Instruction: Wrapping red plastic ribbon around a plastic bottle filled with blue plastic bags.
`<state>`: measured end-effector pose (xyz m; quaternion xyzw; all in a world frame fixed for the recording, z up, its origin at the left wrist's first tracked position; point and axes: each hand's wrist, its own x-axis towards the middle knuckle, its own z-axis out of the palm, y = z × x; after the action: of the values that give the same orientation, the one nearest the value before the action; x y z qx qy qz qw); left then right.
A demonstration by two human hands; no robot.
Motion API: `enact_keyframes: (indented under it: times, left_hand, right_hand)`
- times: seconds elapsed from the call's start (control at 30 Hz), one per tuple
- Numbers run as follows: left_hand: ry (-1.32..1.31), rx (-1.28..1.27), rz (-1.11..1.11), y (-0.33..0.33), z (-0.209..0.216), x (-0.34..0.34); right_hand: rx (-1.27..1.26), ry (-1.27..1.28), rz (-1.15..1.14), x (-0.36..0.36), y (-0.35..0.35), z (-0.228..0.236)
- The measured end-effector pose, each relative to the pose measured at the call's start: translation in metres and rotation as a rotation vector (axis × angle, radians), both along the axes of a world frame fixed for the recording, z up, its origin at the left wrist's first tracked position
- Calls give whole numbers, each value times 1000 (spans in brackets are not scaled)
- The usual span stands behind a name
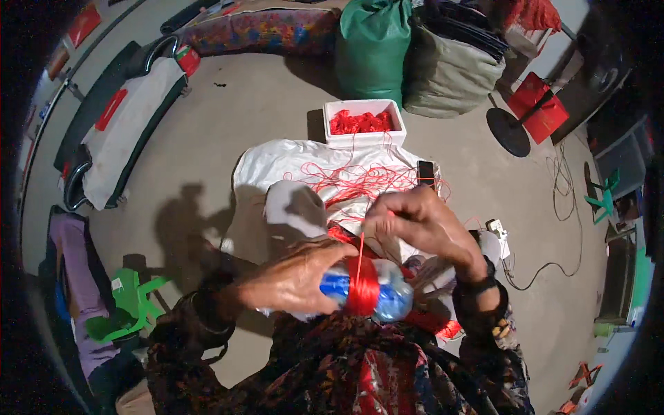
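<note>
Above my lap, my left hand grips a clear plastic bottle with a blue label, lying sideways. A thick band of red cord is wound around the bottle's middle. From that band a taut strand rises to my right hand, whose fingers are pinched on the cord. Beyond my knees, loose loops of the same red cord lie tangled on a white sheet. A strand runs on into a white foam box holding a red heap of cord.
A dark phone lies at the sheet's right edge, and a white power strip with a cable sits beyond my right knee. Green and pale sacks stand behind the box. At left are a green plastic stool and a bench.
</note>
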<state>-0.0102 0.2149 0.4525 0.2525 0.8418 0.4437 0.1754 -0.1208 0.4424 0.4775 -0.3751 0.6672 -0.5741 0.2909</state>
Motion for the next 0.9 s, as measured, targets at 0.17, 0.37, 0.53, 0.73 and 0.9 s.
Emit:
enact_keyframes:
  times: [0.17,0.37,0.53,0.73,0.9]
  left_hand:
    - [-130,264,264,-10,42,-1]
    - [-303,160,502,-32,14,-32]
    - [-307,297,394,-8,-37,-11]
    - [-286,219,113,13,22,-2]
    - [-356,401,350,-8,55,-4]
  right_hand:
    - [-212,-115,56,21,3,-81]
    - [90,-2,163,40,8,-28]
    - [-10,98,145,30,12,18]
    - [-45,-165,24,4,7,-47]
    - [-165,-92,-62,32,10,-107]
